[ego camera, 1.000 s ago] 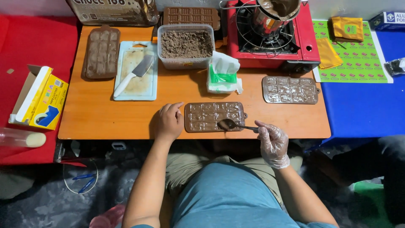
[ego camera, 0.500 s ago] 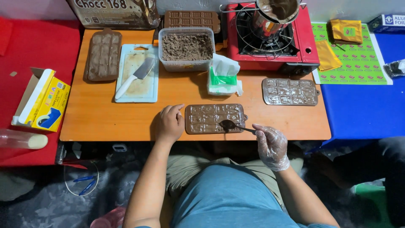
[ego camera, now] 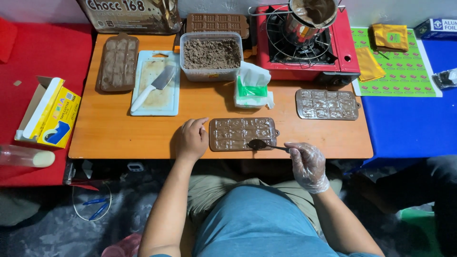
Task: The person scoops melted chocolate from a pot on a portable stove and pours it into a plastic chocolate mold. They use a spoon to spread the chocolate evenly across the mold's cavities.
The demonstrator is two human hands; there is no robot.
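Fingers [ego camera: 299,153] pinch spoon [ego camera: 259,144] over mould [ego camera: 240,129]

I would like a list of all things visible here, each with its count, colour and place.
mould: 1, brown, table front, by both hands
spoon: 1, dark, over the mould's right end
second mould: 1, grey-brown, table right
third mould: 1, brown, table left
fourth mould: 1, brown, table back
tub: 1, clear, brown crumbs inside, table centre back
board: 1, white, left of the tub
knife: 1, white handle, on the board
tissue pack: 1, green and white, table centre
stove: 1, red, back right
pot: 1, metal, on the stove
table: 1, orange
box: 1, yellow, left on red cloth
left hand: bare, touching the mould
right hand: clear glove, holding the spoon
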